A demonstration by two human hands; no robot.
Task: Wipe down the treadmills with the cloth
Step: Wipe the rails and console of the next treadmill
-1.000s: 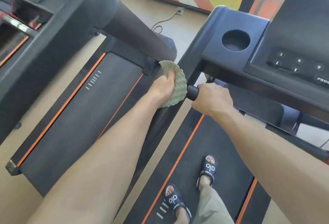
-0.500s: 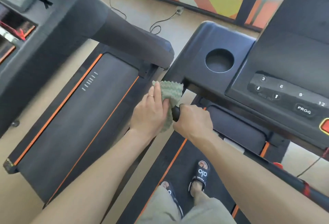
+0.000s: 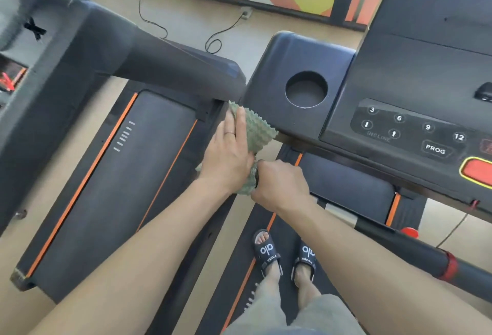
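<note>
On the far left stands a neighbouring treadmill, with a matte black belt edged by orange stripes and a thick, rounded dark arm. Just right of it, the left hand lies flat with straight fingers, pressing a green waffle-textured cloth against the near treadmill's left upright, below the console corner. Touching it, the right hand is curled around the end of the black handrail. Further right, the smooth, dark console has a round cup recess and a button panel. Wiping looks mid-way at best: console, rail and belts probably remain, though cleanliness cannot be judged.
</note>
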